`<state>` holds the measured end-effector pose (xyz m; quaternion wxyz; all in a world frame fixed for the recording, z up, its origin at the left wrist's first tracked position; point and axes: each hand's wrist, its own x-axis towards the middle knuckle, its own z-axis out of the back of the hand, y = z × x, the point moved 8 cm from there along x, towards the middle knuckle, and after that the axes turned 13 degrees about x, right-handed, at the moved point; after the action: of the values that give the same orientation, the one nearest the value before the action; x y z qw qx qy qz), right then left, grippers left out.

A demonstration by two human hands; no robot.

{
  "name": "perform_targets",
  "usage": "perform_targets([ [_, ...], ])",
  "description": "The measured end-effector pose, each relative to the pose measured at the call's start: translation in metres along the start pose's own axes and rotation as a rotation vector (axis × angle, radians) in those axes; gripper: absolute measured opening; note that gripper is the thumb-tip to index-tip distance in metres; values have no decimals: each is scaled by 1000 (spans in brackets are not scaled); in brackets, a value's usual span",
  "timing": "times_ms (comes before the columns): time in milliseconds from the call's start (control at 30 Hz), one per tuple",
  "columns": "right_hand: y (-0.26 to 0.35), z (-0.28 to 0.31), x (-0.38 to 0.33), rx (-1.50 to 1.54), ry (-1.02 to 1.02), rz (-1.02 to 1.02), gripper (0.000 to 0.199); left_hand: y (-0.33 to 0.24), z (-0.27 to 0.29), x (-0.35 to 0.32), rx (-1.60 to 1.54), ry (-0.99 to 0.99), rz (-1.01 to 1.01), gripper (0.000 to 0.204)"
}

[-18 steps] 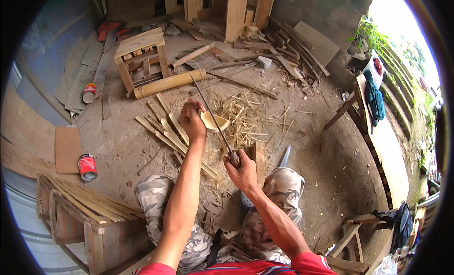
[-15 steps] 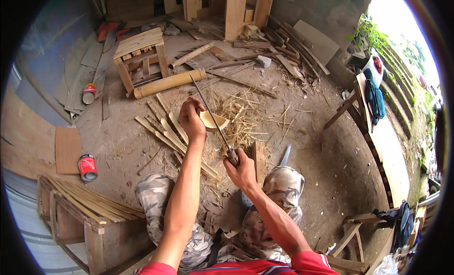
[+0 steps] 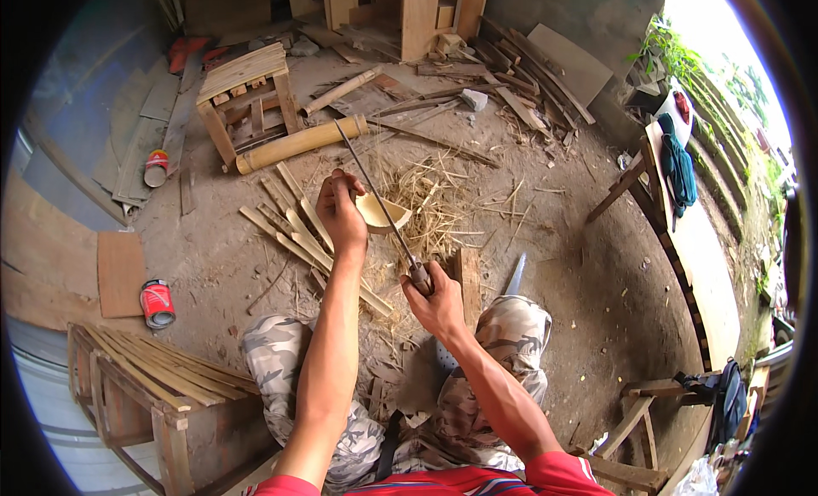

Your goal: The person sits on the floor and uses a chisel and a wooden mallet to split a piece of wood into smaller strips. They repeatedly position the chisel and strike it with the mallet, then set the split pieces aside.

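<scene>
In front of my knees, my left hand [image 3: 343, 213] is closed on the edge of a split bamboo piece [image 3: 381, 216], pale and hollow inside. My right hand [image 3: 436, 301] is wrapped round the brown handle of a long knife [image 3: 373, 187]. Its dark, narrow blade, seen nearly edge-on, slants up and left across the bamboo piece. Whether the blade touches the bamboo, I cannot tell. Beneath them is a heap of bamboo shavings [image 3: 430, 208], with several bamboo strips [image 3: 298, 232] lying to its left.
A bamboo pole [image 3: 300, 144] lies before a small slatted stool [image 3: 247, 80]. A silver blade [image 3: 515, 274] and a wooden block [image 3: 468, 283] are near my right knee. A slatted bench [image 3: 162, 368] stands at left, a red can [image 3: 158, 303] beyond it. Scrap boards [image 3: 520, 91] litter the back.
The whole view has shifted slightly. My hands, the knife and the bamboo piece keep nearly the same positions relative to each other.
</scene>
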<state>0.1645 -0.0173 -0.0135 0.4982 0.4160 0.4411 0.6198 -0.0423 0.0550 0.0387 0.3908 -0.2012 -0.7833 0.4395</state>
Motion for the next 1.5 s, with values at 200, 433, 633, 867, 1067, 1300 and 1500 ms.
perform_targets([
  [200,2,-2,0,3,10,-4,31,0,1,0,22,2,39,27],
  [433,3,-2,1,5,17,-10,31,-4,-1,0,24,26,40,24],
  [633,3,-2,0,21,19,-19,31,-3,0,1,37,22,42,23],
  [867,3,-3,0,19,24,-14,32,-4,-1,0,24,33,32,23],
  [1067,2,-5,0,21,45,-41,32,-2,1,1,2,30,48,23],
  [1300,-2,-8,0,29,32,-34,32,1,2,3,12,75,-23,20],
  [1500,-6,-6,3,-3,24,-22,32,-5,-9,-2,176,192,-15,21],
])
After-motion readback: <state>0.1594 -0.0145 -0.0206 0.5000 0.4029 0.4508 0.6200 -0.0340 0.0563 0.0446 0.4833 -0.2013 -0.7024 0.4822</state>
